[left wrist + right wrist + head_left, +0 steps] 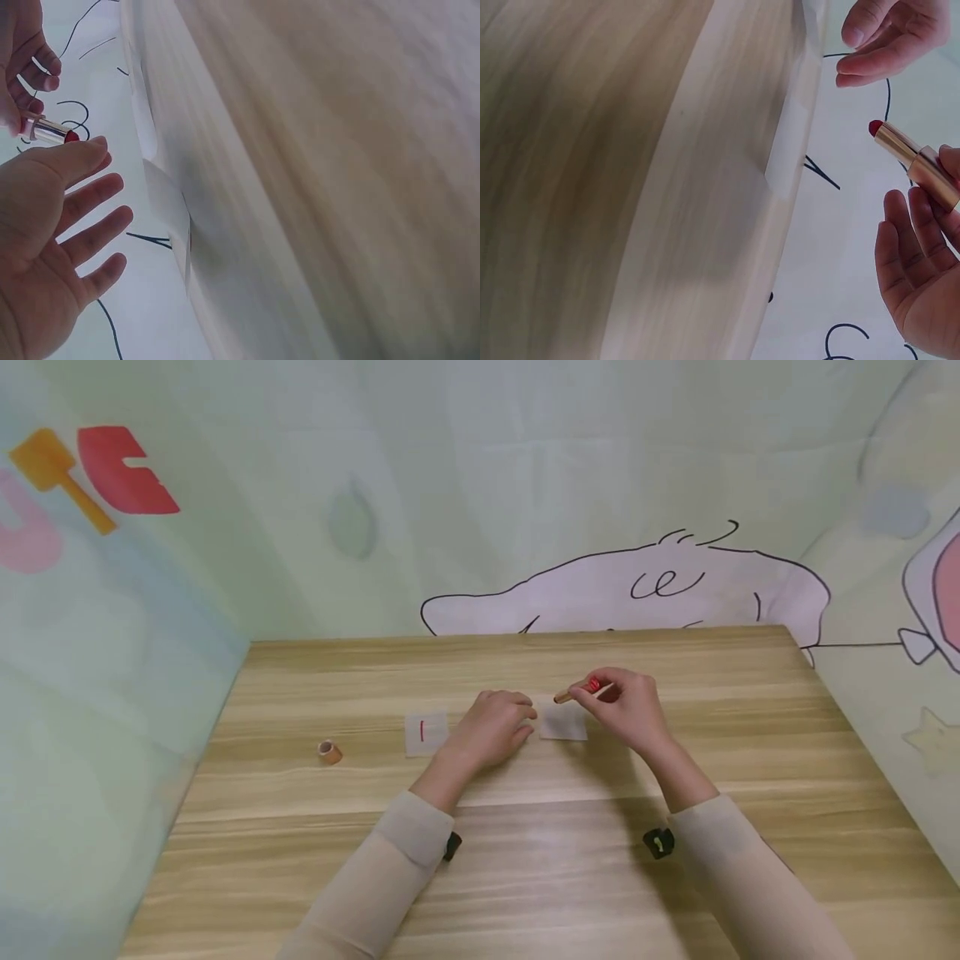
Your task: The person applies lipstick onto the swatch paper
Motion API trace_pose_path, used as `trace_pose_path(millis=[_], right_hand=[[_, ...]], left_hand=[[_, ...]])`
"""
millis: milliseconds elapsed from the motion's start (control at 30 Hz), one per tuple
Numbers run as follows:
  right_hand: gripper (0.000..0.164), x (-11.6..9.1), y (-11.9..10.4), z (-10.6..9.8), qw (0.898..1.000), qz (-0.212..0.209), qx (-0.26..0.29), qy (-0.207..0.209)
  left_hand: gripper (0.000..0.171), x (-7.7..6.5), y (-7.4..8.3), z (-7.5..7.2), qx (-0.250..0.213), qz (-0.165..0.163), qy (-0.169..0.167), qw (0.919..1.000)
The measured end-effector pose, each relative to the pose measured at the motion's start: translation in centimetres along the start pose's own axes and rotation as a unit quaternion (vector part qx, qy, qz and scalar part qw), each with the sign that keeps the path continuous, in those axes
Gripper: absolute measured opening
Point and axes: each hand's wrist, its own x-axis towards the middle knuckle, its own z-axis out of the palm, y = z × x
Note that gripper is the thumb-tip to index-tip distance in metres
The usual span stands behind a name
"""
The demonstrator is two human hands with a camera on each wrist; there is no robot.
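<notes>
A lipstick (567, 695) in a gold case is pinched between the thumb and fingers of my right hand (630, 706). Its red tip shows bare in the right wrist view, where the lipstick (901, 146) points toward the other hand. Below it on the table lies a blank white paper square (564, 723). My left hand (491, 728) hovers between that square and a second paper (414, 743), which bears one short red stroke. In the left wrist view the left hand (45, 232) has its fingers loosely spread and holds nothing.
The open gold lipstick cap (330, 752) stands on the wooden table (510, 877), left of the marked paper. A printed cloth backdrop (480, 510) rises behind the table's far edge. Dark wrist cameras (658, 842) sit by both cuffs.
</notes>
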Motion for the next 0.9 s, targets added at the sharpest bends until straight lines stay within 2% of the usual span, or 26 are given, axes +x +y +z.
trace_pose_path(millis=[433,667,900], right_hand=[[0.022,-0.2,1.4,-0.3,1.000,0.012,-0.002,0.004],[0.022,-0.2,1.7,-0.4,1.000,0.007,-0.002,0.008],[0.023,-0.2,1.8,-0.6,1.000,0.000,-0.001,0.015]], left_hand=[[0.022,1.1,0.5,1.2,0.008,0.019,0.001,0.9998],[0.024,1.5,0.5,1.3,0.013,0.021,-0.005,0.9997],[0.023,2.1,0.5,1.7,0.012,0.036,-0.004,0.9993]])
